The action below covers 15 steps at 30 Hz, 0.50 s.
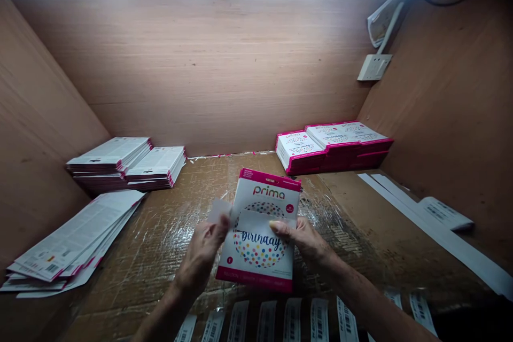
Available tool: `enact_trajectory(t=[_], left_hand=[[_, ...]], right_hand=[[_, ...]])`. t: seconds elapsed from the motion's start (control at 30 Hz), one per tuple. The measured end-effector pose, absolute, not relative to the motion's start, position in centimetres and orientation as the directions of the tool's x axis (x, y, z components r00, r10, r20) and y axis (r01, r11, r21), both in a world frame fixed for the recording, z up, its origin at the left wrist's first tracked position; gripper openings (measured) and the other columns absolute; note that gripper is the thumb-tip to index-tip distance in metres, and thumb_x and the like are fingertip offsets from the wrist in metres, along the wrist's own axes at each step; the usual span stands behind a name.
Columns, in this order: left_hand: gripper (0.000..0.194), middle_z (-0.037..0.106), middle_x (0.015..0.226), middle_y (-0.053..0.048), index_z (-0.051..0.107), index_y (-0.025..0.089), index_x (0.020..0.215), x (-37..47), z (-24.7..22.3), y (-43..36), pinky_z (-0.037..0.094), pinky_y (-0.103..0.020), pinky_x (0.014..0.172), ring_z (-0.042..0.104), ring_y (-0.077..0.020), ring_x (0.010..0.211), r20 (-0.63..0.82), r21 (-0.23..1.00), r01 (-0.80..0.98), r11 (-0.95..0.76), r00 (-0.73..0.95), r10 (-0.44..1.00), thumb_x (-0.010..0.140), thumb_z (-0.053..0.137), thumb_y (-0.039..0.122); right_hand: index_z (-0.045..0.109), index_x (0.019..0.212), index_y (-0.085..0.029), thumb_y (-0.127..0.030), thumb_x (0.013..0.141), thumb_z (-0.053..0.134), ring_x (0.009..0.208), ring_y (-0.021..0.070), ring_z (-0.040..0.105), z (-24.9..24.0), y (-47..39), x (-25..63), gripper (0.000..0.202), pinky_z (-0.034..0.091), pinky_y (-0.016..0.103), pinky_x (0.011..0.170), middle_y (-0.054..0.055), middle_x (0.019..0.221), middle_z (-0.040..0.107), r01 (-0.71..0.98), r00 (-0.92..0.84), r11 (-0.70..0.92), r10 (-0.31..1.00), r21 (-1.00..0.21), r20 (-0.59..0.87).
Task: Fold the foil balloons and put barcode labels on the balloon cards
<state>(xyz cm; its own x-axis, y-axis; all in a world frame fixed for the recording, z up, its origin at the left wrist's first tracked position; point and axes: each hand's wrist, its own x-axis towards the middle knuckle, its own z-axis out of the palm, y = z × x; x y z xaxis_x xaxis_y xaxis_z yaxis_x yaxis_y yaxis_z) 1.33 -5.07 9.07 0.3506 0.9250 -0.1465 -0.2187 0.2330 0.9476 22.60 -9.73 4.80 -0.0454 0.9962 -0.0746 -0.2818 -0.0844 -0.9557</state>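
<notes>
A white and pink "prima" balloon packet [261, 256] with colourful dots and "birthday" lettering is held upright above the cardboard surface. My right hand [306, 238] grips its right edge, thumb on the front. Under that thumb, a blank white slip [256, 220] lies across the packet's middle, covering part of the printed circle. My left hand [206, 243] is at the packet's left edge, fingers closed on a small white piece of paper [219, 208]. The left fingertips are slightly blurred, and the fingers behind the packet are hidden.
Pink-edged packets [332, 144] are stacked at the back right. Face-down packets [120, 163] stand at the back left, with a fanned pile [80, 240] nearer. Barcode labels [292, 320] line the front edge. White strips [436, 235] lie at right, below a wall socket [374, 67].
</notes>
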Motion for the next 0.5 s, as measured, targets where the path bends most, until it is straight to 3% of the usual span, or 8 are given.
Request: enact_trajectory(t=[0.07, 0.1, 0.2, 0.27, 0.4, 0.5], left_hand=[[0.078, 0.077, 0.077, -0.015, 0.075, 0.009, 0.086, 1.1, 9.6, -5.0, 0.056, -0.036, 0.067, 0.071, -0.033, 0.084, -0.154, 0.889, -0.33, 0.318, 0.439, 0.885, 0.063, 0.056, 0.081], [0.072, 0.076, 0.072, -0.013, 0.075, 0.011, 0.084, 1.0, 9.8, -4.9, 0.056, -0.034, 0.064, 0.071, -0.0302, 0.078, -0.167, 0.854, -0.378, 0.358, 0.453, 0.876, 0.065, 0.058, 0.078], [0.035, 0.07, 0.056, 0.0, 0.071, 0.015, 0.077, 1.5, 9.7, -4.3, 0.05, -0.021, 0.052, 0.066, -0.0158, 0.055, -0.182, 0.825, -0.438, 0.358, 0.393, 0.901, 0.055, 0.088, 0.037], [0.035, 0.07, 0.059, 0.003, 0.067, 0.015, 0.074, 2.2, 9.0, -4.0, 0.047, -0.017, 0.048, 0.06, -0.0101, 0.048, -0.167, 0.845, -0.427, 0.321, 0.36, 0.918, 0.049, 0.091, 0.022], [0.036, 0.074, 0.071, -0.004, 0.066, 0.014, 0.087, 2.9, 7.4, -3.9, 0.05, -0.023, 0.051, 0.064, -0.0145, 0.054, -0.243, 0.85, -0.332, 0.408, 0.441, 0.864, 0.073, 0.076, 0.046], [0.047, 0.074, 0.073, -0.009, 0.067, 0.011, 0.094, 2.6, 7.0, -4.2, 0.053, -0.026, 0.055, 0.068, -0.0202, 0.064, -0.253, 0.873, -0.25, 0.419, 0.502, 0.827, 0.078, 0.067, 0.055]], right_hand=[[0.071, 0.088, -0.012, -0.047, 0.069, 0.078, 0.074, 0.0219, 0.07, 4.8, -9.6, 22.7, 0.041, 0.056, 0.037, 0.074, 0.009, 0.082, 0.073, -0.302, -0.028, -0.094, 0.996, -0.949, -0.09], [0.072, 0.088, -0.012, -0.047, 0.069, 0.078, 0.075, 0.0216, 0.07, 4.9, -9.5, 22.7, 0.04, 0.057, 0.036, 0.073, 0.009, 0.082, 0.074, -0.303, -0.018, -0.087, 0.996, -0.949, -0.086], [0.073, 0.087, -0.013, -0.045, 0.069, 0.078, 0.075, 0.0203, 0.07, 5.1, -9.4, 22.8, 0.038, 0.057, 0.033, 0.07, 0.008, 0.083, 0.074, -0.306, -0.007, -0.059, 0.998, -0.95, -0.06], [0.073, 0.087, -0.013, -0.045, 0.069, 0.079, 0.074, 0.0193, 0.069, 5.1, -9.5, 22.7, 0.036, 0.057, 0.031, 0.069, 0.007, 0.082, 0.074, -0.303, -0.005, -0.043, 0.999, -0.952, -0.044], [0.074, 0.093, -0.014, -0.044, 0.072, 0.077, 0.076, 0.0205, 0.07, 4.9, -9.8, 22.6, 0.037, 0.057, 0.033, 0.071, 0.008, 0.084, 0.074, -0.288, -0.019, -0.025, 1.0, -0.957, -0.021], [0.074, 0.093, -0.013, -0.043, 0.074, 0.076, 0.077, 0.0206, 0.07, 4.7, -10.0, 22.8, 0.036, 0.057, 0.034, 0.072, 0.008, 0.086, 0.074, -0.277, -0.05, -0.021, 0.999, -0.961, -0.007]])
